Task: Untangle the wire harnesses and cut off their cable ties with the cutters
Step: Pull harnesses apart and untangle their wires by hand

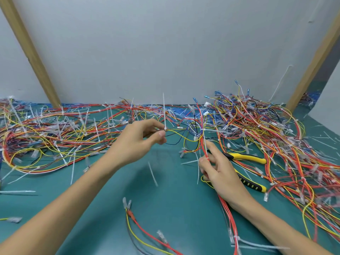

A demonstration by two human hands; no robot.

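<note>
Currently you are pinching one wire harness (pixel 203 138) in both grips: your left hand (pixel 139 138) is nipping the thin strands just beside an upright cable tie (pixel 164 115), and your right hand (pixel 219 173) is holding the red strands lower down, the loop hanging between them over the green surface (pixel 174 199). By the look of it you are teasing it loose, not cutting. The cutters (pixel 246 157) are lying just beyond your right hand, so next you are likely needing that hand free to fetch them.

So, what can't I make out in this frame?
Head view:
1. Cutters: their jaws are hidden behind the right hand.
2. Left hand: too small to tell which wires it pinches beside the cable tie.
3. Wire harnesses: cut off by both side edges.
</note>
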